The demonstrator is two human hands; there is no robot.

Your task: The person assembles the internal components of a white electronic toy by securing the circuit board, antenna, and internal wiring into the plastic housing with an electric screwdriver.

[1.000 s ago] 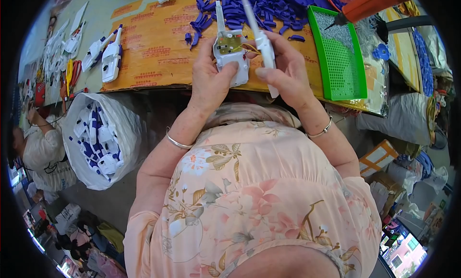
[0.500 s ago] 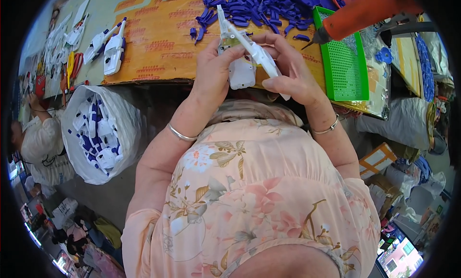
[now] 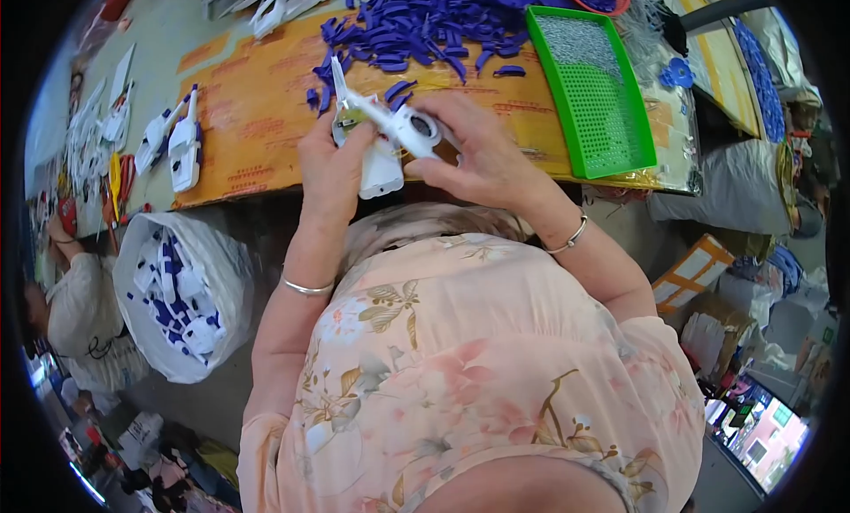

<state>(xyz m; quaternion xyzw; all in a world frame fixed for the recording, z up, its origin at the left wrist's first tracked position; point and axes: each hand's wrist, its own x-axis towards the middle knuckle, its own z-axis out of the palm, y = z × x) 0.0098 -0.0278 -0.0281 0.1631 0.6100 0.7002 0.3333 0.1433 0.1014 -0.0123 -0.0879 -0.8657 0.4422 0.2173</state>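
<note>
Over the front edge of the table, my left hand (image 3: 332, 163) is closed round a white plastic shell half (image 3: 381, 172) with a long tapered neck pointing away from me. My left thumb presses near a greenish part inside it. My right hand (image 3: 482, 150) grips a second white shell half (image 3: 418, 134), tilted, with a round hollow end turned toward the right. The two halves cross close together near their necks. Whether they touch there I cannot tell. A pile of small curved purple plastic pieces (image 3: 416, 35) lies just beyond both hands.
To the right stands a green perforated tray (image 3: 651, 150) with small silvery pieces. White-and-purple assembled toys (image 3: 184, 150) lie at left, near yellow-handled pliers (image 3: 114, 185). An open white sack (image 3: 226, 331) of similar toys stands below. A co-worker (image 3: 84, 309) sits at far left.
My right hand has turned its shell half, so the round hollow end now shows. Both hands appear further left as the view shifts. The orange power tool has left the view.
</note>
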